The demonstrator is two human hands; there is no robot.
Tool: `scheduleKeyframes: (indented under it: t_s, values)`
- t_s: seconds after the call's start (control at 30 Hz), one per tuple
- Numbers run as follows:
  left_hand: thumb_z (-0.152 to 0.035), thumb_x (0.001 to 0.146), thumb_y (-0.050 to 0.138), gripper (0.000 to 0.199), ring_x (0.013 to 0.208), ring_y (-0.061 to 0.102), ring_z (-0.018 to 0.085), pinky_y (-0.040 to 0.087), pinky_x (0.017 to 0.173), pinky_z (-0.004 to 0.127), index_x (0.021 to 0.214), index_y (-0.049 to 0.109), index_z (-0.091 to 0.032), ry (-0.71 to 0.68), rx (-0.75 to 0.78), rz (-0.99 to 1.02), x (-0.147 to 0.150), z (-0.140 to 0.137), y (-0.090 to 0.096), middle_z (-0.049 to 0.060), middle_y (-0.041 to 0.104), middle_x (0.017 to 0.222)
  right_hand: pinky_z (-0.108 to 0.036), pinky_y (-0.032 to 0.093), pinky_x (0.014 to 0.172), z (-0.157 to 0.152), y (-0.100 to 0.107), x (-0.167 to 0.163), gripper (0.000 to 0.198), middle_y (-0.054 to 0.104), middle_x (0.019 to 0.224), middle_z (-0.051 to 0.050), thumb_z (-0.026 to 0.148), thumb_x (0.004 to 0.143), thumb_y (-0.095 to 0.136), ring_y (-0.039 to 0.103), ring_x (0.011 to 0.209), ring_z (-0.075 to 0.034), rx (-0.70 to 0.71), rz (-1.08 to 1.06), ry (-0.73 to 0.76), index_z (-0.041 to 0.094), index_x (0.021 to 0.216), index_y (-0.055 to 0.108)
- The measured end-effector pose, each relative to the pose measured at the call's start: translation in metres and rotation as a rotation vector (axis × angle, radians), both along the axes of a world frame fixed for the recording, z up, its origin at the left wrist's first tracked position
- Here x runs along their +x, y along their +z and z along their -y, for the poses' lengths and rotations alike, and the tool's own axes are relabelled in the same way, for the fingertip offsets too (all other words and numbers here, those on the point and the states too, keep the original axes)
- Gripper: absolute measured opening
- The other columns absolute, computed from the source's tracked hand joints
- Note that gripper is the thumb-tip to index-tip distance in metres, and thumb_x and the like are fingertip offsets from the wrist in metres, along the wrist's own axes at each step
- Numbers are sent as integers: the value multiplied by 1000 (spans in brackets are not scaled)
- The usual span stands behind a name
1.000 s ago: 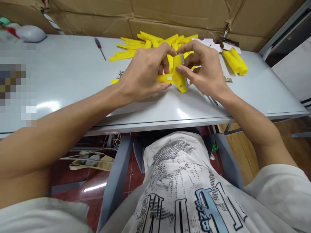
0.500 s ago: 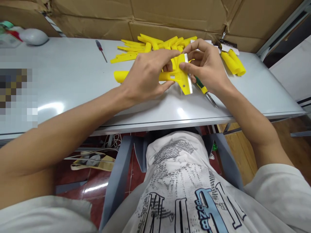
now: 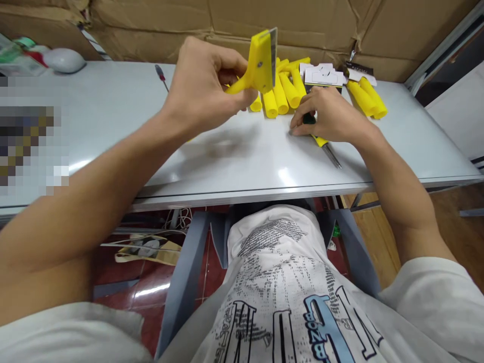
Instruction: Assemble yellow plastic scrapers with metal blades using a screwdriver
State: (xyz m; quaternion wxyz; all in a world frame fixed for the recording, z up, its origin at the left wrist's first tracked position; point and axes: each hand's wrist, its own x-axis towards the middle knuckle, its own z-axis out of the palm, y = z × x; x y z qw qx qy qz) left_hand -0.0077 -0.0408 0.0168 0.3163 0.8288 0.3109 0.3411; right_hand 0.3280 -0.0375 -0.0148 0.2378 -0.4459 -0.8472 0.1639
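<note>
My left hand [image 3: 212, 83] is wrapped round the handle of a yellow scraper [image 3: 260, 65], raised above the table. The scraper's head points up, with a metal blade along its right edge and a small screw in its face. Low over the tabletop, my right hand [image 3: 327, 113] has thumb and fingertips drawn together; anything small between them is too unclear to make out. Under that hand lies a screwdriver [image 3: 320, 141] with a green and yellow handle, its shaft towards the front edge.
Several yellow scrapers [image 3: 282, 98] lie piled behind my hands. White cards [image 3: 323, 75] and more yellow handles [image 3: 365, 98] are at the back right. Another screwdriver [image 3: 161, 74] lies left of the pile. Cardboard [image 3: 264, 22] stands along the table's back edge.
My left hand has lifted the scraper and tilted its head upward. My right hand has let go of the blade end and come down beside the green and yellow screwdriver.
</note>
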Motion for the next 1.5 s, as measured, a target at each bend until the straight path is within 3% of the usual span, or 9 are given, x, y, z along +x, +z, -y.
scheduleKeyframes:
  t_s: [0.1, 0.23, 0.33, 0.5, 0.73, 0.87, 1.0, 1.23, 1.5]
  values:
    - [-44, 89, 99, 14, 82, 64, 25, 50, 78, 42, 91, 90, -34, 108, -79, 104, 5, 2, -4, 2, 81, 86, -66, 65, 125, -6, -10, -5, 37, 87, 96, -9, 64, 97, 106, 80, 108, -40, 26, 73, 33, 36, 83, 87]
    - [-34, 86, 99, 9, 72, 58, 20, 48, 72, 38, 90, 92, -30, 3, -172, 68, 7, -1, -7, -1, 75, 71, -67, 64, 121, -8, -16, -9, 30, 87, 97, -9, 51, 100, 96, 76, 102, -38, 81, 124, 17, 33, 82, 80]
    - [-27, 84, 98, 12, 67, 55, 17, 48, 70, 38, 84, 86, -25, -18, -291, 106, 10, -2, -6, -1, 69, 67, -65, 67, 106, 1, -6, -12, 23, 88, 93, -7, 48, 98, 93, 75, 91, -36, 178, -45, -59, 34, 84, 81]
    - [-23, 83, 99, 24, 66, 58, 17, 45, 66, 34, 76, 76, -23, -12, -386, 126, 16, 0, -8, 1, 66, 67, -62, 67, 90, 29, 15, -20, 31, 98, 111, -4, 69, 108, 97, 88, 99, -39, 340, -397, -85, 39, 99, 96]
    - [-26, 81, 94, 17, 62, 54, 17, 39, 65, 36, 73, 78, -26, -17, -342, 107, 19, 5, -5, 0, 65, 63, -54, 69, 85, 39, 5, -44, 43, 95, 102, -8, 80, 105, 100, 83, 91, -33, 414, -499, 65, 37, 106, 100]
    - [-26, 82, 93, 18, 61, 54, 16, 37, 65, 38, 72, 79, -26, -35, -301, 100, 20, 11, -3, 1, 68, 66, -64, 71, 104, 36, 3, -49, 46, 91, 99, -8, 86, 110, 93, 78, 95, -37, 486, -430, 46, 42, 95, 96]
    - [-30, 84, 100, 17, 64, 53, 18, 39, 65, 38, 79, 84, -27, -47, -300, 132, 19, 13, -4, 0, 67, 69, -63, 67, 111, 28, 1, -47, 25, 91, 111, -8, 60, 113, 99, 79, 107, -35, 617, -442, 135, 43, 94, 99]
    - [-30, 88, 100, 18, 65, 52, 18, 41, 67, 39, 81, 83, -29, -20, -280, 94, 17, 15, -5, 0, 69, 70, -61, 75, 113, 28, -5, -53, 12, 84, 130, -9, 39, 105, 102, 79, 124, -36, 456, -392, -26, 37, 96, 95]
    - [-33, 88, 97, 16, 67, 57, 19, 46, 68, 39, 83, 82, -29, -20, -235, 91, 19, 21, -2, -1, 65, 68, -49, 76, 93, 21, -11, -50, 22, 82, 127, -9, 52, 101, 109, 79, 119, -35, 383, -434, -38, 36, 103, 93]
